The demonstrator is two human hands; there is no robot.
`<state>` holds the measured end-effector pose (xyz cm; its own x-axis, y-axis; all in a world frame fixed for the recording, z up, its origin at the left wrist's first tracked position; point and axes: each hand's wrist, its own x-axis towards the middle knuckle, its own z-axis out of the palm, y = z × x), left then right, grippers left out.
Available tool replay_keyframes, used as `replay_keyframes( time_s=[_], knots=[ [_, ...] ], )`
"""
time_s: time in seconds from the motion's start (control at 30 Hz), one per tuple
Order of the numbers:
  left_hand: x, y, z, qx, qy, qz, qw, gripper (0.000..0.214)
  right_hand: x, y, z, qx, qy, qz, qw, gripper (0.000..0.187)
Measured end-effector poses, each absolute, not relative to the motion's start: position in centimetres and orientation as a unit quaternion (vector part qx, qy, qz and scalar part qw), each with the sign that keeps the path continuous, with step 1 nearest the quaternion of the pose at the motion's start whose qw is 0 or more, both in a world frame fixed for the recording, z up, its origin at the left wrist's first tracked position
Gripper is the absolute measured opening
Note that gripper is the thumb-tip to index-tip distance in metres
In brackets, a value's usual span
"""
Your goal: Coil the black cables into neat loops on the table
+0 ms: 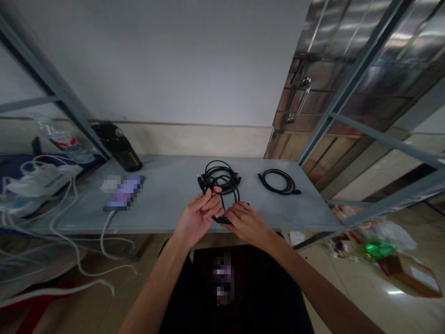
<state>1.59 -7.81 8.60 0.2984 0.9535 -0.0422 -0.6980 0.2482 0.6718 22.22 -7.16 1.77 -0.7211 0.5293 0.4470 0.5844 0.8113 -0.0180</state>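
Between my hands is a black cable [239, 194], bent into a loop above the table's front edge. My left hand [204, 211] pinches it with curled fingers on the left side. On the right, my right hand [245, 220] has its fingers closed round the lower part of the same loop. Just behind lies a pile of coiled black cables [219, 169] with plug ends sticking out at both sides; my fingers partly hide it. Farther right, a single coiled black cable [280, 182] rests flat on the grey table [167, 195].
A phone [124, 192] with a white cord lies left, near a black bottle [118, 147]. Beyond are a clear plastic bottle [71, 144] and white power strips [41, 178] with tangled cords. Metal frame posts [351, 83] rise at both table ends. A cardboard box [410, 276] sits on the floor.
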Motion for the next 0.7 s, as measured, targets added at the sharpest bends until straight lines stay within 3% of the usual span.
replay_keyframes(
  time_s=[0.17, 0.33, 0.5, 0.7],
  knots=[
    [0.1, -5.0, 9.7, 0.293, 0.243, 0.525, 0.761, 0.015, 22.4, -4.6, 1.6, -0.319, -0.912, -0.086, 0.243, 0.015],
    [0.0, -0.5, 8.4, 0.375, 0.28, 0.539, 0.701, 0.031, 22.7, -0.8, 0.9, -0.365, -0.876, -0.08, 0.306, 0.028],
    [0.4, 5.2, 4.7, 0.503, 0.429, 0.609, 0.438, 0.04, 23.0, 4.8, 0.9, -0.392, -0.87, -0.061, 0.293, 0.041],
    [-2.0, 8.8, -0.2, 0.612, 0.561, 0.538, 0.144, 0.026, 22.1, 7.7, -1.6, -0.435, -0.842, 0.024, 0.317, 0.045]
  ],
)
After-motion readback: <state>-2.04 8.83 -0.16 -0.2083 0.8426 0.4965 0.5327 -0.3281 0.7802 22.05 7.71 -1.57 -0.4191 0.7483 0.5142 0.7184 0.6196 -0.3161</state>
